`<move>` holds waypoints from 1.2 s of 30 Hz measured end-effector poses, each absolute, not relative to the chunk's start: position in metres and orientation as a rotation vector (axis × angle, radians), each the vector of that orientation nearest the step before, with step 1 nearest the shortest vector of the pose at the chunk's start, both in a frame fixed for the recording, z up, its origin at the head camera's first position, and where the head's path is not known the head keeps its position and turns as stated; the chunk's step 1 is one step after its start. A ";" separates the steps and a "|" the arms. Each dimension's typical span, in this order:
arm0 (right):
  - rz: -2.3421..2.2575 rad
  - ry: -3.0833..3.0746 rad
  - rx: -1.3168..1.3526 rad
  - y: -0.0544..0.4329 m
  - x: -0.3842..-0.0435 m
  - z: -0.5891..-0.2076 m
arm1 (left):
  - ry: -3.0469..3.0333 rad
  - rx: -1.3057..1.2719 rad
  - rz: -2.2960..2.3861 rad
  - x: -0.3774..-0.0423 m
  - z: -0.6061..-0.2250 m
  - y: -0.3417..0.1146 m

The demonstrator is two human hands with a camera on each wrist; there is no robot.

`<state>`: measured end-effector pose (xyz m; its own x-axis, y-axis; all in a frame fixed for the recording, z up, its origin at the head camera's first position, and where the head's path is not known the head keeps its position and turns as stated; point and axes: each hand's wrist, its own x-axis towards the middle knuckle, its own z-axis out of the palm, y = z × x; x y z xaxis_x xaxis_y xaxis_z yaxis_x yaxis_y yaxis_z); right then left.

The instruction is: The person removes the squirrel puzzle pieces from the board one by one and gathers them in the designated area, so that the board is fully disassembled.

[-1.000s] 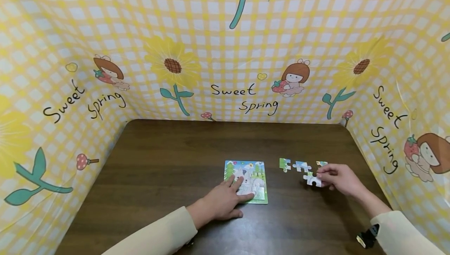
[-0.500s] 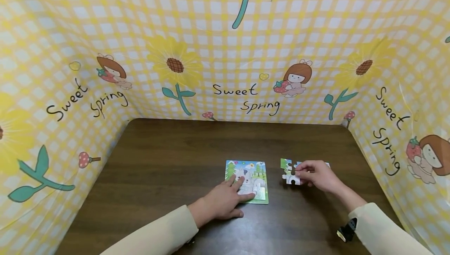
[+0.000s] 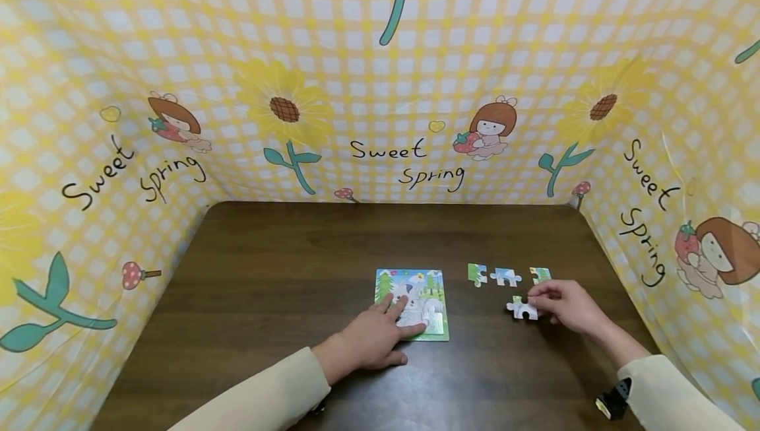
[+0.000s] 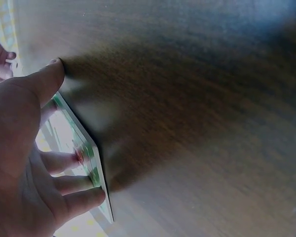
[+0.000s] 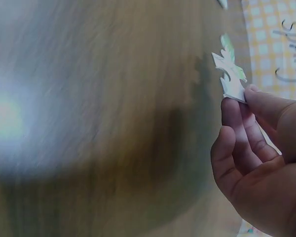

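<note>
My left hand (image 3: 369, 338) lies with spread fingers on a square jigsaw puzzle board (image 3: 439, 292) showing a pale animal among green trees. In the left wrist view its fingertips touch the edge of the board (image 4: 95, 157), and the thumb rests on the table. Between thumb and fingers, my right hand (image 3: 567, 305) pinches a mostly white puzzle piece (image 3: 522, 309) with a green patch; the right wrist view shows that puzzle piece (image 5: 232, 79) held by one side. Three loose pieces lie behind it: a green one (image 3: 477, 274), a blue-white one (image 3: 506, 277) and one (image 3: 539, 274) partly behind the right hand.
The brown wooden table (image 3: 285, 253) bears the board and pieces. Yellow checked cloth (image 3: 380, 88) stands as walls at the back and both sides. A small black device (image 3: 614, 399) sits at the right sleeve.
My right hand moved left with the white puzzle piece, passing in front of the loose pieces, then came back right. The left hand stayed on the board.
</note>
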<state>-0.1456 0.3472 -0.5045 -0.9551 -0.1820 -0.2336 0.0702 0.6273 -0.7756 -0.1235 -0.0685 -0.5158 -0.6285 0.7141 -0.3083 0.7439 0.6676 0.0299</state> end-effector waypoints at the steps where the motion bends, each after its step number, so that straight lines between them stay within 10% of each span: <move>1: -1.225 2.572 -0.079 0.351 -0.144 -0.506 | 2.591 1.162 -0.146 -0.124 -0.516 -0.069; 36: -0.686 2.989 -0.287 0.388 -0.145 -0.524 | 2.630 1.166 -0.032 -0.118 -0.527 -0.079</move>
